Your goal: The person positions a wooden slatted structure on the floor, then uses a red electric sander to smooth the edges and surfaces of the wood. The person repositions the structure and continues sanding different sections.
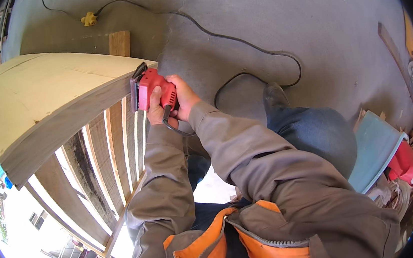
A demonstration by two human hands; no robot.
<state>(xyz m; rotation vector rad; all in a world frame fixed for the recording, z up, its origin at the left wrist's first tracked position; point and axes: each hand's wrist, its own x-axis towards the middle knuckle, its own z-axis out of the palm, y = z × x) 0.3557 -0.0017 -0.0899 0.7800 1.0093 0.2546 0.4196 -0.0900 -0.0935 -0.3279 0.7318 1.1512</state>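
Observation:
Both my hands grip a red electric sander (148,80) with a dark flat pad. My left hand (155,111) wraps its near side, thumb up along the body. On the other side, my right hand (184,98) closes round it close to where the black cord leaves. The sander is tilted so that its pad faces the right end of a wooden piece's edge (71,109); whether it touches the wood I cannot tell. That piece has a broad pale yellow face (50,81), with wooden slats (101,152) spaced apart below it.
A black cord (227,35) winds across the grey floor (341,24) towards a yellow connector (89,19). My boot (275,95) stands near its loop. At the right are a pale blue-green panel (375,146), a red item (403,162) and a flat strip (396,58).

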